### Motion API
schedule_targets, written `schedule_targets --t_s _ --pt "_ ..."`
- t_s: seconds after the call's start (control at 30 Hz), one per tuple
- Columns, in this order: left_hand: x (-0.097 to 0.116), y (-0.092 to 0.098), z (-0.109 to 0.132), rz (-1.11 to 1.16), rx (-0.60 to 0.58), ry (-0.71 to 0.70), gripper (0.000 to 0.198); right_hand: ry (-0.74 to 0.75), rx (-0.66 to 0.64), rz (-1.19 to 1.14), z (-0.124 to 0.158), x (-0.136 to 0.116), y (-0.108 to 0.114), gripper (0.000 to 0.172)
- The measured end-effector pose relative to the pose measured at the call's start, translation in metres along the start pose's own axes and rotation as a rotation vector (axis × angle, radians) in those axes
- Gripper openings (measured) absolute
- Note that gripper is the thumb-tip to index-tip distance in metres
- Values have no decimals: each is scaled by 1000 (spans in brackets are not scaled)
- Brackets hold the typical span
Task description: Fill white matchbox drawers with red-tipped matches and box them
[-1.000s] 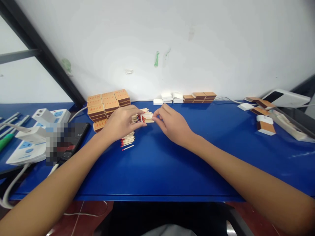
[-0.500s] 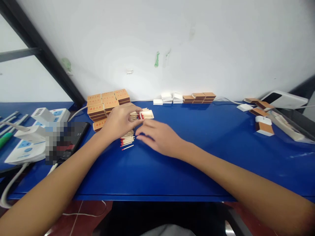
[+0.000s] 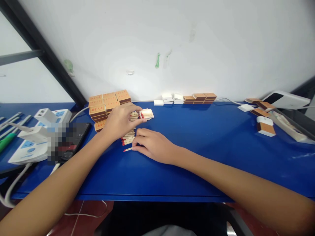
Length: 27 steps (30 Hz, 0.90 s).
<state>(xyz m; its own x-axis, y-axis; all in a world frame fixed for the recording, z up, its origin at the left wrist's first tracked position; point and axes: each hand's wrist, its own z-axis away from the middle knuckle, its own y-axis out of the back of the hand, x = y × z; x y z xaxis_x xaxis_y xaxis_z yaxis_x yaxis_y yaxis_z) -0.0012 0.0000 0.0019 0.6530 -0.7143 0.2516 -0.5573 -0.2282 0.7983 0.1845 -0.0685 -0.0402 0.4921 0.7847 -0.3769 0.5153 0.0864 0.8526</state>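
Observation:
My left hand (image 3: 122, 120) grips a small white matchbox tray (image 3: 147, 113) between thumb and fingers; red-headed matches lie inside it. Below and partly behind that hand spreads a pile of matches (image 3: 128, 139), their red heads toward the left. My right hand (image 3: 154, 146) has its thumb and fingertips pinched at the end of a single match (image 3: 127, 149), at the near edge of the pile. Part of the pile is hidden by both hands.
Stacked matchboxes (image 3: 110, 102) stand behind my left hand. White trays (image 3: 167, 97) and brown match sleeves (image 3: 199, 98) line the wall. At left lie a power strip (image 3: 27, 152) and a phone (image 3: 80, 137); more boxes (image 3: 266, 129) and a white device (image 3: 286, 99) sit at right.
My right hand has moved down and slightly left from beside the tray to the single match at the pile's near edge, closing its fingertips there. My left hand still holds the tray.

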Motion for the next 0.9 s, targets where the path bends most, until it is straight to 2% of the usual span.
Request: schedule_targets --t_s 0.3,0.53,0.67,0.9 --pt "-1 -1 1 8 -56 -25 34 -28 -48 104 2 2 7 20" --pt "-3 0 2 -25 -125 -58 27 -40 44 214 8 20 22 18" --pt "-3 -1 2 -28 -168 -85 28 -73 155 339 10 38 36 20" --pt "0 -4 2 106 -104 -93 39 -241 254 370 10 57 44 16"
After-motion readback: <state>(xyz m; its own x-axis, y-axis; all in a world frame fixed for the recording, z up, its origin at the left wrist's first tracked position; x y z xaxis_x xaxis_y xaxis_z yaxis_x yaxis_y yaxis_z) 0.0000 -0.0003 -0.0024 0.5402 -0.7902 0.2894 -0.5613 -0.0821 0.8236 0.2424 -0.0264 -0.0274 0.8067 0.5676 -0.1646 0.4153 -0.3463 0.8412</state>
